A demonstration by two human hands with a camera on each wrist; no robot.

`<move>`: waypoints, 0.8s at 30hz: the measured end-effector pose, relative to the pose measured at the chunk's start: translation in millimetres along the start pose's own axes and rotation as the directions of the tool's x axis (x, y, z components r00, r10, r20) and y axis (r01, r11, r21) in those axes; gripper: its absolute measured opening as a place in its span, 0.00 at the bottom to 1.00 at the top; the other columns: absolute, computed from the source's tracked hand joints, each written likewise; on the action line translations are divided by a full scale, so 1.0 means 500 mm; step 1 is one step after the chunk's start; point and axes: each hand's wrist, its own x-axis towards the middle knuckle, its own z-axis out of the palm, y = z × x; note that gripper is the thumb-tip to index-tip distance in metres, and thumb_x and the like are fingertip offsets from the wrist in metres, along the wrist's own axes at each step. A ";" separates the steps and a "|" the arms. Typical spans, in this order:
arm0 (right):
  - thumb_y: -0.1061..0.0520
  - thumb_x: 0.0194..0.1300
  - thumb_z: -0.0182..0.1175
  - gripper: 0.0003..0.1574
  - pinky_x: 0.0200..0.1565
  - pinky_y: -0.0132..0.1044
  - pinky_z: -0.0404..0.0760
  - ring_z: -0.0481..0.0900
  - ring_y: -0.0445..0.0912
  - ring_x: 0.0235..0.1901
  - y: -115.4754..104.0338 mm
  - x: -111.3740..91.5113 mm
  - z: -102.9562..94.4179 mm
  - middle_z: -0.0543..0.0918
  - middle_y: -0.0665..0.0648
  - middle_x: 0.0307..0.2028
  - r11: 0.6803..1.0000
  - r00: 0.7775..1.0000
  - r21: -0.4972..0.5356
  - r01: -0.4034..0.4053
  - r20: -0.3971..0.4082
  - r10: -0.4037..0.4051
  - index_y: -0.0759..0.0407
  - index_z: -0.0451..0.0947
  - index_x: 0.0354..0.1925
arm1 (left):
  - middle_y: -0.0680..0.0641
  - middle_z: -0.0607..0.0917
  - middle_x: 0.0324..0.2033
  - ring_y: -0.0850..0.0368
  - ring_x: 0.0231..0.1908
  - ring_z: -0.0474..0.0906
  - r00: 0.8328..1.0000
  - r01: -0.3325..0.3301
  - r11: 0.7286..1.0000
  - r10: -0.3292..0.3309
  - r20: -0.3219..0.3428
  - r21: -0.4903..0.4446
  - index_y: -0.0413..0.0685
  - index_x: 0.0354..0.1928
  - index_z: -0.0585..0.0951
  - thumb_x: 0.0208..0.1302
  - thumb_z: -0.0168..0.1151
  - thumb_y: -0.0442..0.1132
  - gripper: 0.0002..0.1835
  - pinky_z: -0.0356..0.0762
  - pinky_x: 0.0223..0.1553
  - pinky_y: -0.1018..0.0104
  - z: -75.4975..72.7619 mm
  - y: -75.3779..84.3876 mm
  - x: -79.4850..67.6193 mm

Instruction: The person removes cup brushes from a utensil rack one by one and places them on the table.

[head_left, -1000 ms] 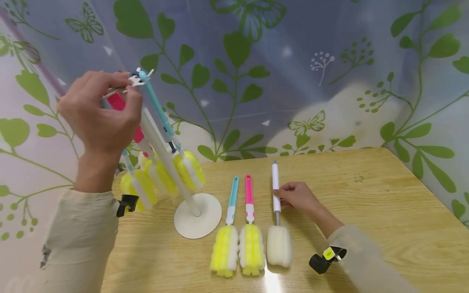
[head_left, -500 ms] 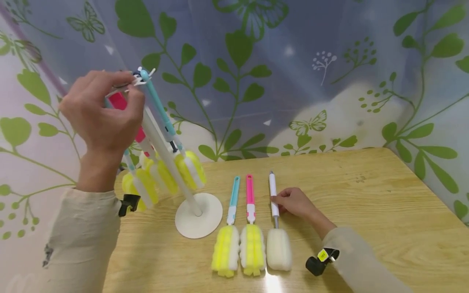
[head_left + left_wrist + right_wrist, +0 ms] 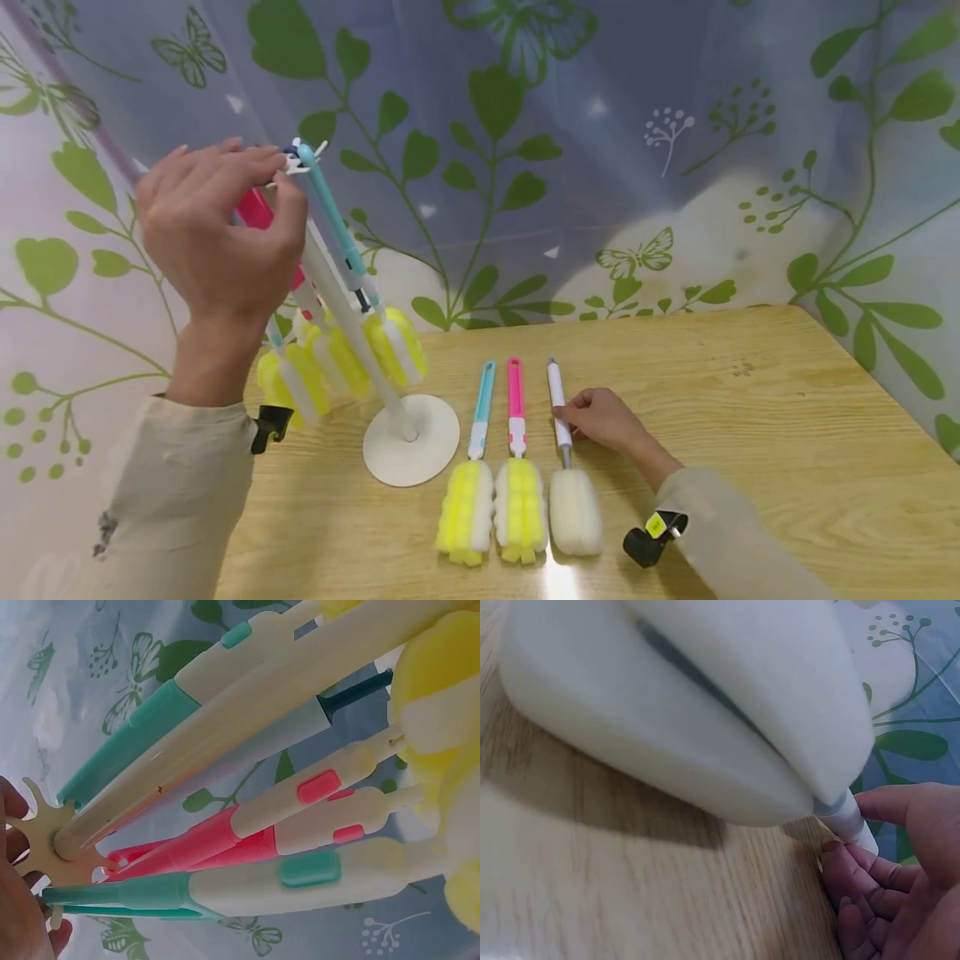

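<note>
My left hand (image 3: 225,229) grips the hooked top of a cream stand (image 3: 375,468); in the left wrist view its fingers curl behind the hook plate (image 3: 45,836). Several bottle brushes hang there, among them a turquoise-handled brush (image 3: 333,208) and a pink-handled brush (image 3: 191,844), with yellow-and-white sponge heads. On the table, my right hand (image 3: 607,419) pinches the white handle of a sponge brush (image 3: 575,512) between thumb and fingers. Its cream sponge head lies toward me and hides much of the handle in the right wrist view.
Left of the white brush lie a pink-handled brush (image 3: 520,508) and a turquoise-handled brush (image 3: 465,510), side by side, heads toward me. The wooden table (image 3: 787,433) ends at a leaf-patterned curtain (image 3: 487,167).
My right hand has slid the white sponge brush a little toward me and left, turning its handle end slightly left. My left hand keeps its hold on the stand; the head view shifted slightly.
</note>
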 end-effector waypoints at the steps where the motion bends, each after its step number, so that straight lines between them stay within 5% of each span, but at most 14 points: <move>1: 0.51 0.63 0.61 0.18 0.32 0.36 0.79 0.78 0.45 0.27 0.000 0.000 0.000 0.80 0.56 0.28 1.000 1.000 -0.002 0.002 -0.001 -0.002 0.67 0.77 0.36 | 0.45 0.88 0.32 0.50 0.42 0.82 1.000 -0.002 1.000 0.002 0.002 0.010 0.42 0.31 0.89 0.55 0.54 0.44 0.17 0.62 0.57 0.62 -0.001 0.001 0.000; 13: 0.48 0.63 0.60 0.19 0.29 0.34 0.75 0.76 0.44 0.26 0.006 0.000 -0.001 0.80 0.54 0.27 0.998 1.000 -0.065 0.020 0.006 -0.019 0.64 0.76 0.36 | 0.46 0.87 0.38 0.42 0.39 0.80 0.991 -0.074 0.988 0.058 0.118 0.138 0.39 0.33 0.88 0.65 0.49 0.46 0.21 0.75 0.31 0.44 -0.017 0.016 -0.003; 24: 0.44 0.67 0.55 0.22 0.29 0.35 0.74 0.76 0.44 0.27 0.013 -0.005 -0.005 0.81 0.54 0.29 0.997 0.998 -0.057 0.061 0.014 -0.060 0.64 0.76 0.38 | 0.44 0.87 0.36 0.43 0.41 0.80 0.993 -0.073 0.978 0.054 0.102 0.195 0.41 0.36 0.88 0.67 0.49 0.44 0.20 0.74 0.39 0.47 -0.017 0.029 -0.007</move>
